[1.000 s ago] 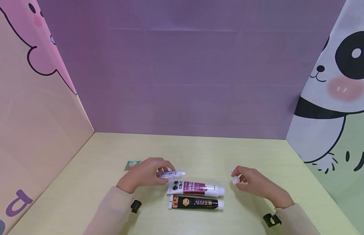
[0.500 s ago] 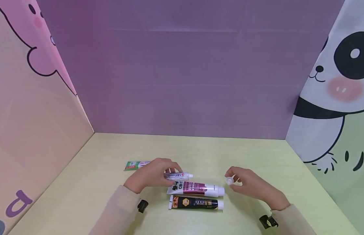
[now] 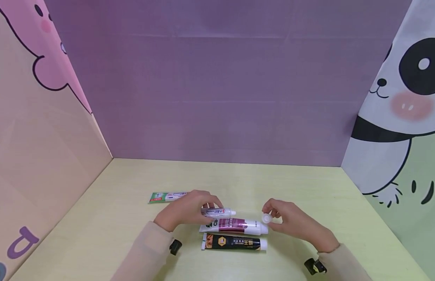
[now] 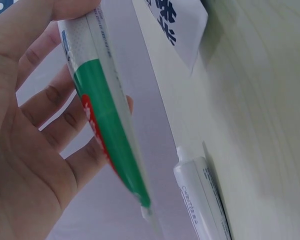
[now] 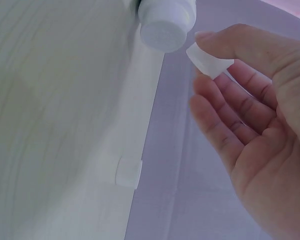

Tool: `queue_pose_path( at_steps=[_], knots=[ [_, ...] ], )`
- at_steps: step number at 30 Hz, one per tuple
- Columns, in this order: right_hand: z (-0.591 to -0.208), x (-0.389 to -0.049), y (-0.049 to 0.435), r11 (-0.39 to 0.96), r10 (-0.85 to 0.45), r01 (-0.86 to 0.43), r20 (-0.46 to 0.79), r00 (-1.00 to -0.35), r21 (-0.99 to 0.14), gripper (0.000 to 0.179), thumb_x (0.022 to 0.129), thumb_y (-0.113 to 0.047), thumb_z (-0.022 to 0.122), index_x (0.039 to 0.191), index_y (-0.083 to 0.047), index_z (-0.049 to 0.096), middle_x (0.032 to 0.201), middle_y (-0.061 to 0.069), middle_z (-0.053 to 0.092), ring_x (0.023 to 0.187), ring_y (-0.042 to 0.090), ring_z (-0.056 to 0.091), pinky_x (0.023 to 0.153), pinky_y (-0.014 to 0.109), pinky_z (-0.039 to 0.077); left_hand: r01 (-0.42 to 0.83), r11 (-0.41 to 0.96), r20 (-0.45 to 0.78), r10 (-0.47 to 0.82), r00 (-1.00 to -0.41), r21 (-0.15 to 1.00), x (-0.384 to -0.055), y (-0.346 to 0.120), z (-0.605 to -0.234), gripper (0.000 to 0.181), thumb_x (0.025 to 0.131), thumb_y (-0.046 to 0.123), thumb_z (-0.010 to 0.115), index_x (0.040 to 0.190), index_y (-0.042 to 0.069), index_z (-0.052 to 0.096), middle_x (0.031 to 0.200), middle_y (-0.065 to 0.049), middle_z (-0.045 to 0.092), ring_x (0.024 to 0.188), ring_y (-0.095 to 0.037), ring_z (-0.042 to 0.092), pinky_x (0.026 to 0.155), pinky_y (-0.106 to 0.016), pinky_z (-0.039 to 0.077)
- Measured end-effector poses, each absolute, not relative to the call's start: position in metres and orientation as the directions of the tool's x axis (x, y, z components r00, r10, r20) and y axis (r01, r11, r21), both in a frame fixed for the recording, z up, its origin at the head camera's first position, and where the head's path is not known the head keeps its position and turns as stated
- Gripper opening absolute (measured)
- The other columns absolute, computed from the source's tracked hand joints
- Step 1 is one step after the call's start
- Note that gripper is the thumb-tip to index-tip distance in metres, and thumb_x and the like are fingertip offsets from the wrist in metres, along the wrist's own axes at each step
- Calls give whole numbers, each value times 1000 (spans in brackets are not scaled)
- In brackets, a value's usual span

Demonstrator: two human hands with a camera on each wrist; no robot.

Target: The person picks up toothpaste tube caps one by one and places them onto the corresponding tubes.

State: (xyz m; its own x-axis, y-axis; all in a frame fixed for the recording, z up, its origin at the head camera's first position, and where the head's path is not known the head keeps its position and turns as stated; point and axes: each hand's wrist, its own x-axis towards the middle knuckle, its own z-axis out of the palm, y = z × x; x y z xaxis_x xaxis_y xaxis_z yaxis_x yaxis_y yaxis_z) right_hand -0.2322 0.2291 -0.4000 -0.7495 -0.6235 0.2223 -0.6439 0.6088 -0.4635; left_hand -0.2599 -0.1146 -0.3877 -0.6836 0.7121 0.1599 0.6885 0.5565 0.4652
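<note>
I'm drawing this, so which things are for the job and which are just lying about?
Probably the job:
uncapped tube, held by the left hand
white cap, pinched by the right hand

Just lying about now:
purple and white tube
black tube
far tube
second cap

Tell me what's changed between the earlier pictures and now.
The left hand has moved right with its uncapped tube, uncovering more of the green-ended tube on the table, while the right hand has moved left with the white cap, narrowing the gap between them. Neither hand has let go. The purple-and-white tube and black tube stayed put.
</note>
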Motion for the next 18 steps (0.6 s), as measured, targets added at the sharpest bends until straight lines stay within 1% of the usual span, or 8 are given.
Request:
queue_pose_path(
  at_steps=[5,12,18],
  knots=[
    [-399,-230,224,593,-631,-656,238,-739,-467,31,81,-1,79,104,-11,61,97,-7,63,86,8,60,79,32,54,693,560,160,714,-682,455,-259,-111,-388,31,83,17,79,113,24,74,95,11,65,80,-6,56,68,-25,49],
    [-401,-232,219,587,-640,-668,243,-729,-457,30,81,-2,79,103,-12,62,98,-8,63,87,6,61,80,29,55,676,577,141,704,-696,458,-259,-108,-388,30,83,17,79,113,24,74,95,12,64,81,-7,56,70,-25,49],
    [-398,-231,213,593,-643,-672,241,-727,-444,26,84,-5,79,104,-12,64,98,-10,64,88,13,63,81,34,54,695,555,145,725,-673,457,-260,-104,-388,31,83,15,79,113,22,74,96,11,65,83,-6,57,71,-24,50]
  ],
)
